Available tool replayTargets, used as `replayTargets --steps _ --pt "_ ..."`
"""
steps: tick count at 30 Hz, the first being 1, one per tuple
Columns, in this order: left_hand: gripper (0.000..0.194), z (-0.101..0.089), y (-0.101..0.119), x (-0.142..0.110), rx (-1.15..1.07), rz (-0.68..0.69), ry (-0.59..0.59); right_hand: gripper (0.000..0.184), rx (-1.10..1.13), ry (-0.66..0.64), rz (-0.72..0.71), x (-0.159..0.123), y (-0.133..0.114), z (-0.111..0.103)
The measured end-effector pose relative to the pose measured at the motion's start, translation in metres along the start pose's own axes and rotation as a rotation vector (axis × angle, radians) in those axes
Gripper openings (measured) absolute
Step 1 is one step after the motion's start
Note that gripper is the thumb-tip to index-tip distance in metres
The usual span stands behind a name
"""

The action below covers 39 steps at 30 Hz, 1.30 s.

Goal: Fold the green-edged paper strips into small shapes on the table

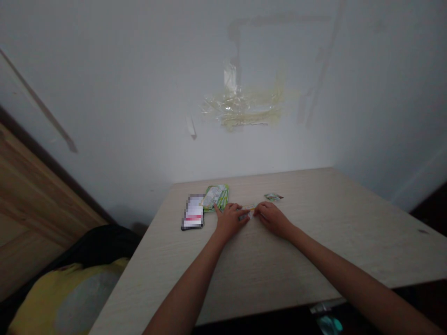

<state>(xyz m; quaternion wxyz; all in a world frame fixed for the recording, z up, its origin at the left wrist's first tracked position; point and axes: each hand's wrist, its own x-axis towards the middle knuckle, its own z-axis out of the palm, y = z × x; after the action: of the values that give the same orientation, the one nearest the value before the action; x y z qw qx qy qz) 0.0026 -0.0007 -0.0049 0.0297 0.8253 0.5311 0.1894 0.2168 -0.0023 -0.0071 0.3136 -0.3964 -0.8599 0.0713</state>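
Near the middle of the table, a small flat printed piece [249, 208], pale with some yellow and orange, lies between my hands, mostly covered by fingers. My left hand [230, 220] rests flat over its left part, with fingers stretched out and the thumb spread to the side. At the right end of the piece, my right hand [273, 217] is closed with its fingertips pinched on the edge. A green and white printed packet [217, 197] lies just beyond my left thumb. Further right, beyond my right hand, sits a small crumpled green wrapper [274, 197].
A phone [193, 212] with a blurred screen lies left of the green packet. The pale wooden table [314, 200] meets a wall [139, 93] with peeling tape [240, 109]. A yellow cushion-like thing [45, 293] is at lower left; a teal object [330, 324] is below the front edge.
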Motion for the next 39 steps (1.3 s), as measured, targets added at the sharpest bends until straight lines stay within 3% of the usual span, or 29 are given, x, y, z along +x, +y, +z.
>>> replayTargets --steps 16,22,27,31,39 --pt "0.028 0.000 -0.001 -0.001 0.007 0.012 0.019 0.016 0.127 -0.060 -0.041 -0.003 -0.005 -0.004" --pt "0.030 -0.001 -0.002 -0.002 -0.013 0.022 0.006 0.020 0.205 0.010 0.004 -0.004 0.002 -0.002" --pt "0.030 -0.001 -0.004 -0.003 -0.039 0.043 0.006 0.027 0.141 0.042 0.069 -0.005 0.007 0.002" --pt "0.032 0.000 -0.006 -0.003 -0.036 0.036 -0.010 0.033 0.056 -0.026 0.006 -0.004 0.011 0.007" --pt "0.037 -0.008 -0.018 -0.001 -0.065 0.054 -0.133 0.028 0.011 -0.018 -0.108 -0.002 0.010 0.008"
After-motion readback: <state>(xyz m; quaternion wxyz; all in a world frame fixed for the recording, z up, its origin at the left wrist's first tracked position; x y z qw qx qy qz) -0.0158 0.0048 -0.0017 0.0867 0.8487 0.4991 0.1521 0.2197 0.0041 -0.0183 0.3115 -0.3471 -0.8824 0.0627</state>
